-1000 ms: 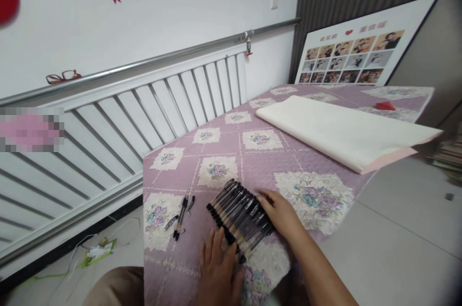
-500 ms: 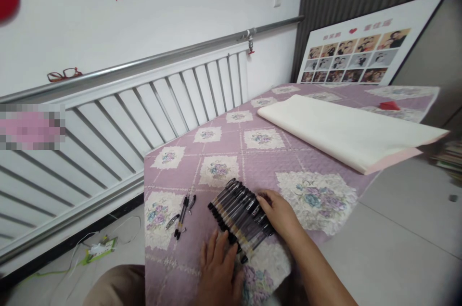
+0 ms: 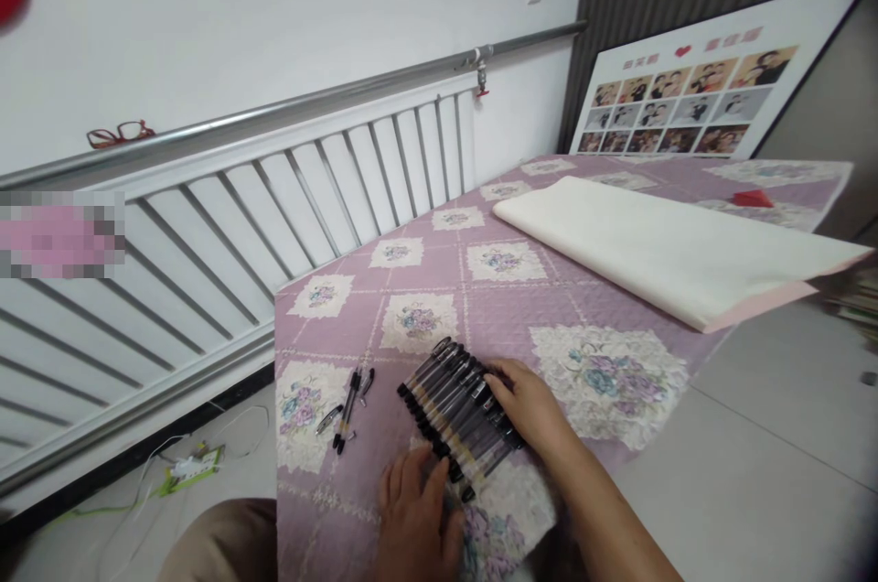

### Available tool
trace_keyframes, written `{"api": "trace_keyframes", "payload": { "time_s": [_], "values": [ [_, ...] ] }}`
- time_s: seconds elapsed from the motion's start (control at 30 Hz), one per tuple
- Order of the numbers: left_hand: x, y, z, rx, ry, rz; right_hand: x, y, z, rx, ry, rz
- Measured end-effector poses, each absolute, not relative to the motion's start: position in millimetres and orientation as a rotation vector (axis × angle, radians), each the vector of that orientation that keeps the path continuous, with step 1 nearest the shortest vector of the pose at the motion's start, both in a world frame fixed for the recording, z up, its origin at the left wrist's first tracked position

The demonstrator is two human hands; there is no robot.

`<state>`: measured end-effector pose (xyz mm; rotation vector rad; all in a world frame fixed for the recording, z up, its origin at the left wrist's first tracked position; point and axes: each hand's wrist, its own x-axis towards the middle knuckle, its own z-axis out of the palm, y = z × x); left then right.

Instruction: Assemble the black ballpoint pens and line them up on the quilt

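A row of several black pens [image 3: 449, 404] lies side by side on the purple floral cloth [image 3: 494, 312] of a table. My right hand [image 3: 531, 408] rests on the row's right end, fingers curled over the pen caps. My left hand [image 3: 418, 509] lies flat with fingers together against the row's near left end, touching the pen tips. Two loose black pens [image 3: 349, 397] and a cap lie a little to the left of the row.
A long folded cream sheet [image 3: 658, 243] lies across the far half of the table. A white slatted radiator [image 3: 240, 207] runs along the wall to the left, with red glasses [image 3: 116, 134] on the pipe. A photo board [image 3: 700, 97] leans at the back; cables lie on the floor.
My left hand has drawn its fingers closer together at the pens' near end. The view has shifted slightly; the pens stay in place.
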<state>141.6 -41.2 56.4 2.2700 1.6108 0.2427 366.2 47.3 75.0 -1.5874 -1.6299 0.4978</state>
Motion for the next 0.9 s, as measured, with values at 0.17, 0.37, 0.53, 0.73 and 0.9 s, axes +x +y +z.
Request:
{"api": "trace_keyframes", "payload": {
  "time_s": [0.17,0.37,0.53,0.73,0.9],
  "values": [
    [146.7,-41.8,66.2,2.241,1.601,0.189,366.3,47.4,75.7,-1.614,-1.604,0.499],
    [145.3,-41.2,65.8,2.226,1.581,0.224,368.2,45.7,76.0,-1.631,-1.570,0.499],
    [144.8,-40.4,65.7,2.217,1.558,0.241,369.1,46.9,74.7,-1.677,-1.582,0.488],
    [148.6,-43.5,66.5,2.220,1.632,0.251,366.9,49.1,75.3,-1.679,-1.592,0.437],
    [149.9,-43.9,67.5,2.194,1.683,0.314,362.6,49.9,77.3,-1.558,-1.634,0.472]
  ]
}}
